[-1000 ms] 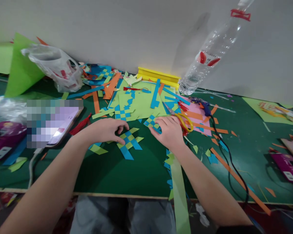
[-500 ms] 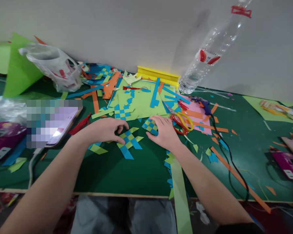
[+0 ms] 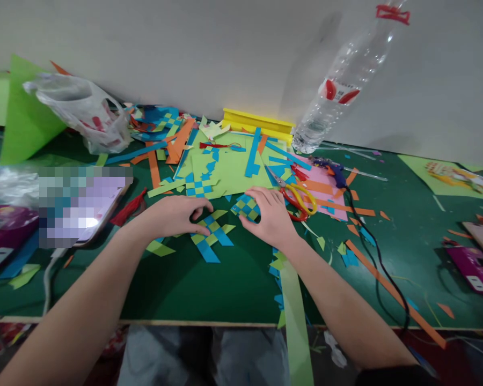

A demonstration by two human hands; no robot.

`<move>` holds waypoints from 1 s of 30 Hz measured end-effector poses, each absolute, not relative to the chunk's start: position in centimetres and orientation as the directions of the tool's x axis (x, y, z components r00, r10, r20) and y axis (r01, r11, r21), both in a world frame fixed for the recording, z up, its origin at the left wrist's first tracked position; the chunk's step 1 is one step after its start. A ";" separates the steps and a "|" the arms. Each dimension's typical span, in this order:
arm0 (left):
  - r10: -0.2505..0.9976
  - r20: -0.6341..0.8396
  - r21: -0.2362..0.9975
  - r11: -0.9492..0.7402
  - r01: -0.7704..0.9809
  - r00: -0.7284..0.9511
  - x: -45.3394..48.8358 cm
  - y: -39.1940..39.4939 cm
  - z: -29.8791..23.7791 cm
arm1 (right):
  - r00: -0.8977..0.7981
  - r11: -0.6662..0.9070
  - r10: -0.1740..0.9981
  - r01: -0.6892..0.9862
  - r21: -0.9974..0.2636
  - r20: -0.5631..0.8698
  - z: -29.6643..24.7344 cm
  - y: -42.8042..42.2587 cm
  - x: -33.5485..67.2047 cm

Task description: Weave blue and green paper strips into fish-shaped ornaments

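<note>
A blue and light-green woven paper fish (image 3: 246, 206) with a small eye lies on the green table. My right hand (image 3: 268, 214) grips it, fingers along its upper edge and thumb at its lower edge. To its left is a second woven paper piece (image 3: 212, 234) with loose strip ends sticking out. Curved beside that piece's left side is my left hand (image 3: 185, 214), open, thumb and fingers apart, the thumb tip at the weave. Whether it presses on the paper I cannot tell. Scissors (image 3: 300, 201) with red and yellow handles lie just right of my right hand.
Light-green sheets (image 3: 233, 171) and paper scraps lie behind my hands. A clear bottle (image 3: 334, 91) leans at the wall near a glue gun (image 3: 336, 172) with a black cord. A phone (image 3: 90, 209), red tassel (image 3: 129, 208) and plastic bag (image 3: 88, 112) are at left. A long green strip (image 3: 295, 316) overhangs the front edge.
The whole view has shifted slightly to the left. Both hands and the two woven pieces keep nearly the same places relative to each other.
</note>
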State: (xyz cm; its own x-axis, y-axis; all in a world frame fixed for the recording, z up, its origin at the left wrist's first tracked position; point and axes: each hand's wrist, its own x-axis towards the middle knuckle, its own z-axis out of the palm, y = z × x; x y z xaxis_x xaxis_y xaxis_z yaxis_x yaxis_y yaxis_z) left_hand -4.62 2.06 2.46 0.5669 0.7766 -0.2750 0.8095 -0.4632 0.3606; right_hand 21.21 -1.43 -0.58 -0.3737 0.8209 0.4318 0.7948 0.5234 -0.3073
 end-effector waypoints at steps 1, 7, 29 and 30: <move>0.777 -0.279 0.362 -0.459 0.811 0.564 -4.7 2.1 2.4 | -0.378 0.532 0.815 0.789 -0.306 0.439 -0.4 -1.6 21.1; 0.789 -0.309 0.334 -0.432 0.838 0.531 -5.4 2.5 2.2 | -0.466 0.601 0.777 0.749 -0.279 0.423 0.4 -2.9 20.2; 0.892 0.125 0.103 -0.446 0.889 0.434 -6.4 3.2 0.5 | -0.534 0.628 0.765 0.745 -0.228 0.360 -0.8 -2.1 20.4; 0.890 0.127 0.108 -0.452 0.886 0.438 -6.4 3.3 0.3 | -0.519 0.616 0.772 0.753 -0.230 0.367 -0.7 -2.0 20.4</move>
State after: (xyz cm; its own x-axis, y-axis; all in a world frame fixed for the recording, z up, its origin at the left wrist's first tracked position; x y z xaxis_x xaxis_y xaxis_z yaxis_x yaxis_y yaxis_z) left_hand -6.36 3.27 0.34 0.4384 0.8898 0.1268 0.8857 -0.4517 0.1076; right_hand 20.42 -2.05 -0.72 -0.5195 0.7717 0.3669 0.7530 0.6164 -0.2302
